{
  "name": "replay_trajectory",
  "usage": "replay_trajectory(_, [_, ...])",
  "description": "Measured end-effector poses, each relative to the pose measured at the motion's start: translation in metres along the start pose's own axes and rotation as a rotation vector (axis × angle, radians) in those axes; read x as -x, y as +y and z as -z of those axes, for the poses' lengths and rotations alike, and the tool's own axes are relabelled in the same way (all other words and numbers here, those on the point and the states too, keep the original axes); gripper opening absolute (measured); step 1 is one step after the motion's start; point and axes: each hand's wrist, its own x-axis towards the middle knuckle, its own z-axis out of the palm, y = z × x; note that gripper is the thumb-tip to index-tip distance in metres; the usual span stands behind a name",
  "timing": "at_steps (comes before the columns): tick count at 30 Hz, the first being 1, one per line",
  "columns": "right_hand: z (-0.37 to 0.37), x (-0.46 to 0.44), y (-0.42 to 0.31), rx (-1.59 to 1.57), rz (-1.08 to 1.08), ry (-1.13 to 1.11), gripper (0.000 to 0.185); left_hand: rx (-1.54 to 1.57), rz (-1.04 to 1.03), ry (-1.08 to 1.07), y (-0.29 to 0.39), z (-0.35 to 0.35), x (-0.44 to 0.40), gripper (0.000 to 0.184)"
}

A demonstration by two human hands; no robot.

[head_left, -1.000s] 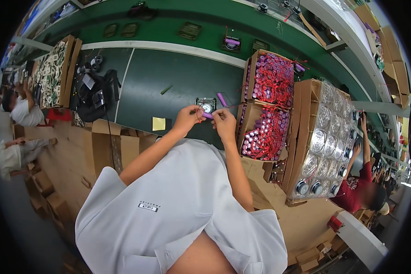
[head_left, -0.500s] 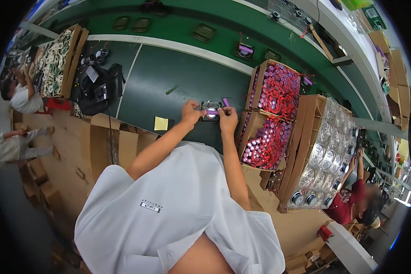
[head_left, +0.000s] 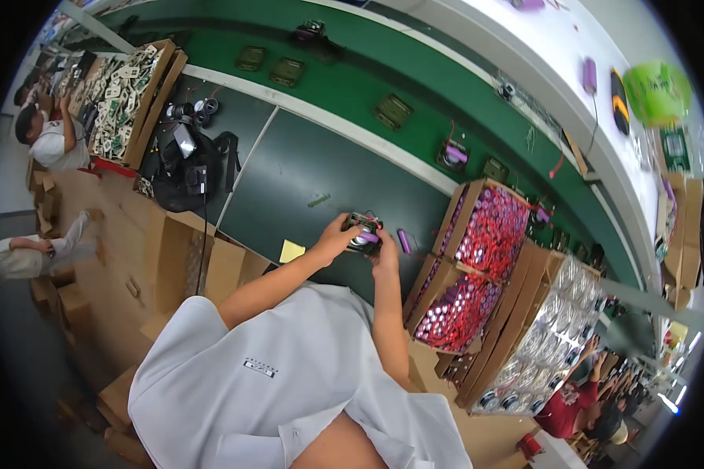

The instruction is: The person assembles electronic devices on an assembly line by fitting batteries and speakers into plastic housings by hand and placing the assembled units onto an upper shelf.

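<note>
My left hand is closed around the left side of a small dark speaker housing. A purple battery cell lies across the round speaker inside it. My right hand grips the housing's right side, with fingers near the end of the cell. The housing is tilted between both hands above the dark green table. Just right of the hands, a second purple battery cell with a thin wire rests on the tabletop. Fingers partly hide the housing's edges.
Cartons of red-wired purple cells stand on the right, beside a tray of speakers. A yellow note and a green strip lie on the table. Dark housings sit on the green line behind. A black bag lies left.
My view has turned, shifting the scene. Both hands have moved from the cell's ends to the housing's sides, and the housing is now tilted.
</note>
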Motion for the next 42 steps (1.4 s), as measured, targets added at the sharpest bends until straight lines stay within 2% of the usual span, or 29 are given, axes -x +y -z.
replay_trajectory(4, [-0.039,-0.016,-0.022,-0.080,-0.026,-0.106,0.029,-0.207,-0.108,0.061,0.032,0.031,-0.046,0.035])
replay_trajectory(6, [-0.063,-0.017,-0.037,-0.151,0.004,-0.136,0.032,-0.158,-0.203,0.144,0.061,0.047,-0.089,0.040])
replay_trajectory(9, [-0.091,-0.016,-0.053,0.049,0.165,-0.053,0.032,-0.099,-0.331,0.280,0.115,0.075,-0.175,0.043])
replay_trajectory(10, [-0.095,-0.016,-0.053,0.102,0.147,-0.042,0.031,-0.075,-0.367,0.336,0.129,0.078,-0.200,0.043])
replay_trajectory(12, [-0.099,-0.019,-0.049,0.237,0.102,-0.023,0.033,-0.208,-0.443,0.324,0.160,0.083,-0.237,0.044])
replay_trajectory(14, [-0.098,-0.022,-0.037,0.393,0.106,0.019,0.034,-0.614,-0.622,0.387,0.167,0.087,-0.280,0.047])
replay_trajectory(19, [-0.075,-0.037,-0.005,0.589,0.247,0.102,0.023,-0.813,-0.413,0.169,0.233,0.121,-0.288,0.052])
replay_trajectory(21, [-0.075,-0.037,-0.015,0.418,0.142,0.126,0.021,-0.605,-0.599,0.265,0.292,0.177,-0.301,0.043])
replay_trajectory(23, [-0.060,-0.044,-0.021,0.259,0.037,0.103,0.021,-0.463,-0.935,0.655,0.344,0.255,-0.352,0.029])
replay_trajectory(24, [-0.049,-0.053,-0.021,0.199,-0.013,0.103,0.021,-0.530,-0.993,0.898,0.370,0.307,-0.382,0.022])
replay_trajectory(25, [-0.047,-0.057,-0.024,0.231,-0.044,0.136,0.024,-0.538,-1.216,1.120,0.399,0.359,-0.385,0.020])
replay_trajectory(27, [-0.055,-0.058,-0.028,0.259,-0.062,0.145,0.027,-1.051,-0.703,1.527,0.447,0.452,-0.399,0.029])
replay_trajectory(29, [-0.042,-0.058,-0.031,0.285,-0.103,0.132,0.026,-1.384,-0.567,1.762,0.452,0.539,-0.410,0.040])
replay_trajectory(30, [-0.043,-0.056,-0.033,0.291,-0.119,0.126,0.026,-1.393,-0.586,1.756,0.445,0.577,-0.414,0.045])
replay_trajectory(31, [-0.047,-0.058,-0.033,0.292,-0.136,0.120,0.026,-1.422,-0.460,1.690,0.440,0.591,-0.402,0.045])
replay_trajectory(32, [-0.053,-0.063,-0.030,0.261,-0.117,0.120,0.025,-1.296,-0.429,1.606,0.428,0.612,-0.412,0.044])
replay_trajectory(33, [-0.053,-0.065,-0.030,0.230,-0.103,0.129,0.024,-1.125,-0.456,1.627,0.418,0.605,-0.411,0.037])
replay_trajectory(36, [-0.042,-0.060,-0.029,0.212,-0.148,0.128,0.018,-1.478,-0.520,1.324,0.408,0.566,-0.372,0.032])
replay_trajectory(37, [-0.044,-0.059,-0.029,0.207,-0.127,0.103,0.019,-1.507,-0.683,1.302,0.401,0.551,-0.369,0.026])
replay_trajectory(39, [-0.048,-0.057,-0.034,0.253,-0.129,0.072,0.023,-1.256,-0.935,1.257,0.390,0.494,-0.341,0.026])
replay_trajectory(41, [-0.053,-0.057,-0.029,0.279,-0.098,0.071,0.025,-1.048,-0.972,1.169,0.367,0.414,-0.287,0.027])
replay_trajectory(42, [-0.057,-0.057,-0.028,0.286,-0.068,0.095,0.026,-1.077,-0.985,1.064,0.345,0.375,-0.259,0.028])
